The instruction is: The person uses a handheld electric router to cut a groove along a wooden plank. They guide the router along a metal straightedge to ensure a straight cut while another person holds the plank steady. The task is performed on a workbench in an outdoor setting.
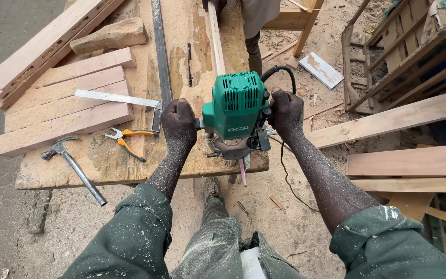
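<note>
Hands clamped on a green router (237, 111) at the worktop's (104, 160) near edge.

My left hand (178, 123) and right hand (286, 111) each grip a side handle; the router sits on a narrow wood strip (216, 39). Pliers (126, 140), a square (117, 99), a hammer (73, 168) and stacked boards (63, 108) crowd my left; a plank (388, 120) lies right. I see open floor below.

Single head-worn view, looking steeply down and forward, close over the workbench (104, 165), own forearms in frame
</note>
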